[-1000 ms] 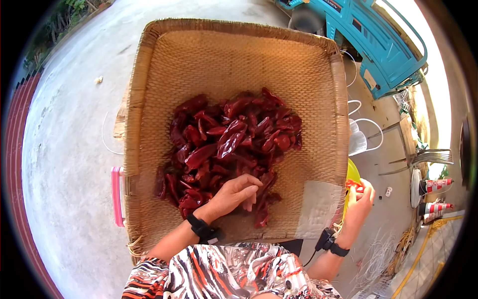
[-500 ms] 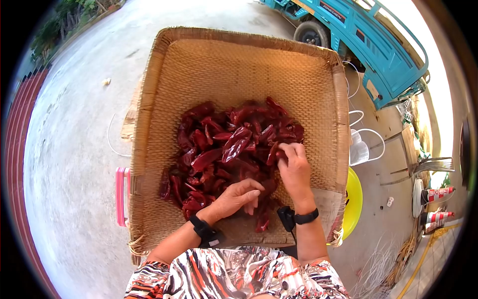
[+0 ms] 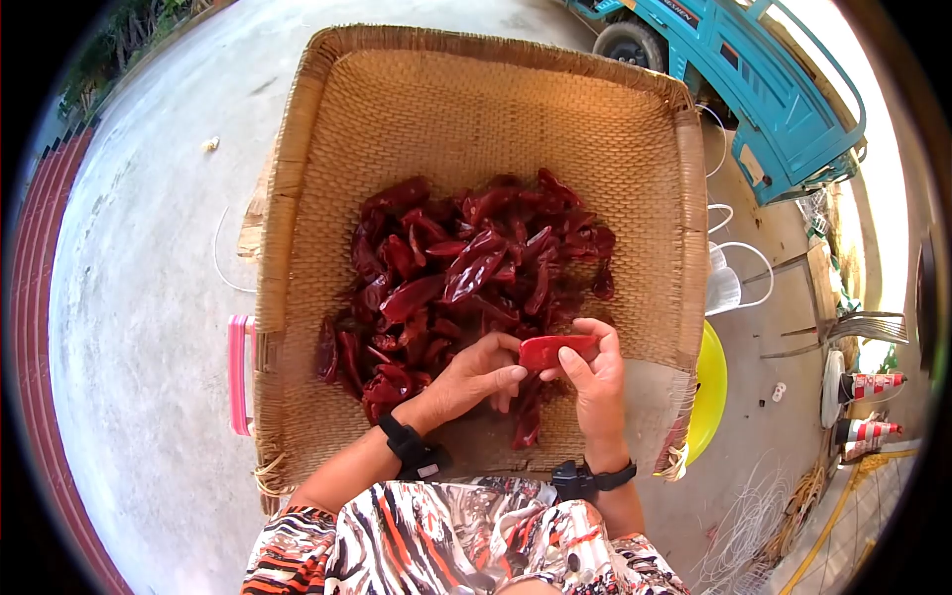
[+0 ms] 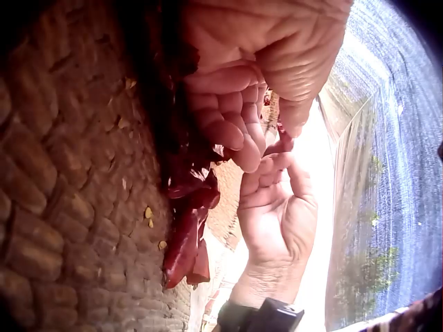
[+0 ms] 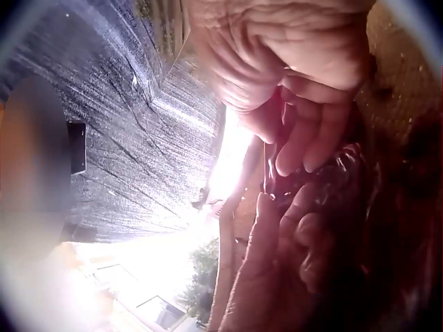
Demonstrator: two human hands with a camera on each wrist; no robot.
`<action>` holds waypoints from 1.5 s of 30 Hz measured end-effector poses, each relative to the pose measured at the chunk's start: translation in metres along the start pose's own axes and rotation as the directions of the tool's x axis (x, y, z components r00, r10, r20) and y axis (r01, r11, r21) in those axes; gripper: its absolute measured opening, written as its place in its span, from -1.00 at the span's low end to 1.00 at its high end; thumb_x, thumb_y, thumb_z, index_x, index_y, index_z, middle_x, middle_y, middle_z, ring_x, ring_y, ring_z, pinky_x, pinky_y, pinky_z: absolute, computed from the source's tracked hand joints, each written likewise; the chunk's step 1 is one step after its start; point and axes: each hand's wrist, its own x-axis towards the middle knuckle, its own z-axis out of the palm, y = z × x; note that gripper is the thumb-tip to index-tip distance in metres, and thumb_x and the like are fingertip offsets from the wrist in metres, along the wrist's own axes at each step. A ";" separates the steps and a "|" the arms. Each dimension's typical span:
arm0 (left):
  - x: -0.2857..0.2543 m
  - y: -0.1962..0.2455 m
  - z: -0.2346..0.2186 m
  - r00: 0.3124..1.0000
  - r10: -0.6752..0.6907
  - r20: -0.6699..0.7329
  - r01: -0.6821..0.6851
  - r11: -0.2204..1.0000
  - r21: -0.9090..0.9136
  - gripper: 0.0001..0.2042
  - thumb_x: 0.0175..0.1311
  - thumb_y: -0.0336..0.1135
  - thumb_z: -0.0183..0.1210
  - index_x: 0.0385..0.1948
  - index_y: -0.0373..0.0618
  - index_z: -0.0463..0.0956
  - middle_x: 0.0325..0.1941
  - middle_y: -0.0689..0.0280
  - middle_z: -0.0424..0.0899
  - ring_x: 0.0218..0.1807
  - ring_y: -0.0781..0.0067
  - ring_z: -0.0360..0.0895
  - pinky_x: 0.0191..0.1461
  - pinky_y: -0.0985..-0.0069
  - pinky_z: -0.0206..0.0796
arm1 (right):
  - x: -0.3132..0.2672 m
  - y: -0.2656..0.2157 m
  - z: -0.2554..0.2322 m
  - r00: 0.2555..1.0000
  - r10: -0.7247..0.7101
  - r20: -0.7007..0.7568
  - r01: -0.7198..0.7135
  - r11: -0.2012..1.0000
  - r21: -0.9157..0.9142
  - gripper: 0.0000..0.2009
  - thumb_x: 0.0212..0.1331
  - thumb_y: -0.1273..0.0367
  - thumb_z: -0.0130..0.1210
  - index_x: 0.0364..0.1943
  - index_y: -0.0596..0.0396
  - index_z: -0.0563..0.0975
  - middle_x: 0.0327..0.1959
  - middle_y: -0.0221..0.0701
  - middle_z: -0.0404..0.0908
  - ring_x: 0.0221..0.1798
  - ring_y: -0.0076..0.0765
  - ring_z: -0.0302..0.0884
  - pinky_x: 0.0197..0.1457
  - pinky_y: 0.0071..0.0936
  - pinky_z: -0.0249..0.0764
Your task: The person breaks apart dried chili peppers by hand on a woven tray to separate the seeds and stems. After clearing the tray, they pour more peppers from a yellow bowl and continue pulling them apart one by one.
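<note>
Where the red pepper (image 3: 540,350) is: above the near edge of the dark heap (image 3: 476,263), crosswise between the two hands, over the woven basket (image 3: 476,114).
Right hand (image 3: 601,392): pinches the pepper, thumb against the side toward the body, fingers behind its other side; the gap is only as wide as the thin flesh.
Left hand (image 3: 461,387): palm turned inward, fingers loosely bent, thumb apart from them at a moderate spread, the tips close by the pepper's free end; whether they touch it cannot be told.
Pepper's feel: probably very light, thin-walled and pliable, more leathery than stiff, judging by its flat shape; its inside is hidden.
Skin: glossy, so likely a little slippery; a hard squeeze might crease or tear it.
Best hold: flat across the broad middle with thumb and fingertips, or one pinch near each end to steady it.
Heap's handling: wrinkled, shiny pieces lie tangled over one another, so a single one likely comes away best by an exposed edge or tip.
Basket: raised rim all round, a pale patch (image 3: 645,402) at the near right corner.
Beside it: a yellow-green basin (image 3: 710,397) at the right, partly hidden under the rim.
</note>
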 end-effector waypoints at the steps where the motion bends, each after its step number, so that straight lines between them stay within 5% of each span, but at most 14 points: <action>1: 0.000 0.000 0.000 1.000 0.002 0.002 -0.002 1.000 0.006 -0.65 0.42 -0.15 0.16 0.06 -0.14 0.36 -0.41 0.36 0.58 -0.46 0.56 0.56 -0.39 0.61 0.37 | -0.001 0.000 0.000 1.000 0.006 0.005 -0.006 1.000 0.027 -0.66 0.33 0.50 0.10 0.13 0.16 0.30 -0.14 -0.29 0.58 -0.17 -0.46 0.62 -0.11 -0.53 0.59; 11: 0.000 -0.002 -0.008 0.998 -0.036 0.057 0.035 0.999 0.014 -0.79 0.50 -0.18 0.05 -0.17 -0.14 0.42 -0.50 0.38 0.58 -0.49 0.62 0.53 -0.39 0.64 0.32 | -0.003 0.033 -0.006 0.991 0.115 0.075 -0.109 0.991 -0.077 -0.67 0.35 0.41 0.11 0.13 0.15 0.35 -0.14 -0.34 0.59 -0.29 -0.57 0.52 -0.15 -0.59 0.51; 14: -0.002 -0.001 -0.009 0.994 0.002 0.114 -0.001 1.000 -0.003 -0.80 0.50 -0.20 0.06 -0.22 -0.14 0.43 -0.52 0.38 0.59 -0.50 0.62 0.52 -0.38 0.66 0.28 | 0.001 0.031 -0.014 0.940 0.292 0.176 -0.282 0.956 -0.076 -0.68 0.36 0.36 0.12 0.11 0.14 0.39 -0.16 -0.38 0.59 -0.32 -0.61 0.49 -0.18 -0.61 0.47; 17: 0.001 -0.001 -0.008 0.995 0.037 0.095 -0.036 0.999 -0.008 -0.80 0.50 -0.20 0.06 -0.18 -0.15 0.44 -0.52 0.39 0.58 -0.50 0.61 0.52 -0.37 0.66 0.29 | -0.003 0.025 -0.013 0.956 0.263 0.132 -0.259 0.965 -0.047 -0.72 0.35 0.38 0.13 0.07 0.13 0.42 -0.21 -0.44 0.58 -0.32 -0.63 0.48 -0.19 -0.62 0.47; 21: 0.003 -0.002 -0.006 0.998 0.039 0.057 -0.038 0.999 -0.010 -0.79 0.50 -0.22 0.06 -0.08 -0.16 0.46 -0.52 0.40 0.57 -0.50 0.61 0.54 -0.39 0.64 0.36 | -0.012 -0.004 -0.024 0.979 -0.126 -0.158 0.080 0.960 -0.267 -0.80 0.36 0.45 0.09 0.01 0.11 0.46 -0.29 -0.50 0.51 -0.34 -0.64 0.46 -0.19 -0.63 0.45; 25: 0.005 -0.008 -0.008 0.997 0.021 0.068 -0.019 1.000 -0.023 -0.79 0.50 -0.24 0.05 -0.03 -0.17 0.46 -0.52 0.41 0.57 -0.50 0.61 0.56 -0.41 0.64 0.41 | -0.019 -0.034 -0.078 0.735 -0.495 -0.464 0.252 0.834 -0.491 -0.82 0.36 0.47 0.06 0.00 0.14 0.48 -0.19 -0.44 0.54 -0.24 -0.57 0.47 -0.09 -0.58 0.45; 28: 0.005 -0.007 -0.009 0.997 0.020 0.069 -0.018 1.000 -0.020 -0.79 0.51 -0.24 0.04 -0.03 -0.17 0.46 -0.52 0.41 0.57 -0.51 0.62 0.56 -0.42 0.65 0.42 | -0.021 -0.047 -0.116 0.451 -0.753 -0.480 0.125 0.585 -0.801 -0.79 0.34 0.47 0.08 0.01 0.17 0.49 -0.10 -0.38 0.57 -0.10 -0.45 0.52 0.02 -0.47 0.46; 29: 0.005 -0.007 -0.008 0.998 0.016 0.065 -0.015 1.000 -0.019 -0.79 0.51 -0.24 0.04 -0.03 -0.17 0.46 -0.52 0.41 0.57 -0.51 0.62 0.56 -0.42 0.65 0.41 | -0.023 -0.047 -0.133 0.447 -0.780 -0.439 -0.069 0.459 -0.886 -0.78 0.33 0.46 0.09 0.02 0.17 0.49 -0.08 -0.36 0.57 -0.06 -0.43 0.52 0.05 -0.44 0.45; 31: 0.004 -0.006 -0.008 0.998 0.016 0.061 -0.014 1.000 -0.023 -0.78 0.51 -0.24 0.04 -0.03 -0.18 0.46 -0.52 0.42 0.57 -0.51 0.61 0.56 -0.42 0.65 0.41 | -0.023 -0.037 -0.160 0.467 -0.814 -0.345 -0.427 0.134 -0.894 -0.76 0.31 0.45 0.10 0.03 0.18 0.49 -0.04 -0.34 0.58 0.03 -0.37 0.53 0.11 -0.40 0.44; 34: 0.004 -0.005 -0.008 0.998 0.008 0.064 -0.007 1.000 -0.020 -0.78 0.50 -0.22 0.05 -0.03 -0.17 0.45 -0.51 0.42 0.56 -0.50 0.62 0.56 -0.41 0.64 0.41 | -0.008 -0.023 -0.143 0.507 -0.711 -0.487 -0.066 0.531 -0.845 -0.73 0.29 0.43 0.12 0.05 0.15 0.50 -0.02 -0.33 0.58 0.03 -0.37 0.54 0.12 -0.40 0.44; 37: 0.004 -0.004 -0.008 0.998 -0.005 0.070 0.005 1.000 0.007 -0.77 0.50 -0.21 0.05 -0.03 -0.16 0.45 -0.51 0.42 0.56 -0.50 0.62 0.55 -0.40 0.63 0.40 | 0.010 -0.024 -0.067 0.846 -0.364 -0.389 0.080 0.808 -0.583 -0.70 0.32 0.41 0.13 0.10 0.15 0.49 -0.10 -0.38 0.58 -0.09 -0.52 0.52 0.00 -0.55 0.51; 39: 0.005 -0.006 -0.009 0.998 0.012 0.067 -0.012 1.000 -0.004 -0.78 0.51 -0.23 0.03 -0.03 -0.18 0.46 -0.52 0.41 0.56 -0.51 0.62 0.56 -0.41 0.64 0.41 | 0.023 -0.016 -0.026 0.953 -0.238 -0.188 0.114 0.854 -0.507 -0.69 0.26 0.42 0.20 0.08 0.11 0.52 -0.16 -0.41 0.61 -0.22 -0.59 0.49 -0.08 -0.56 0.48; 42: 0.004 -0.005 -0.007 0.998 0.016 0.058 -0.016 1.000 -0.001 -0.78 0.52 -0.23 0.02 -0.03 -0.18 0.46 -0.53 0.41 0.56 -0.50 0.62 0.56 -0.40 0.64 0.42 | 0.049 -0.007 0.010 0.974 -0.218 -0.058 0.133 0.762 -0.633 -0.64 0.22 0.37 0.24 0.08 0.16 0.53 -0.15 -0.32 0.61 -0.28 -0.52 0.52 -0.14 -0.53 0.49; 45: 0.003 -0.003 -0.006 0.999 0.002 0.051 -0.002 1.000 -0.002 -0.77 0.52 -0.22 0.03 -0.02 -0.18 0.45 -0.52 0.41 0.56 -0.50 0.61 0.55 -0.40 0.64 0.41 | 0.062 0.009 0.018 0.922 -0.379 0.078 0.299 0.571 -0.765 -0.74 0.23 0.38 0.23 -0.04 0.17 0.57 -0.18 -0.34 0.60 -0.20 -0.44 0.55 -0.06 -0.47 0.48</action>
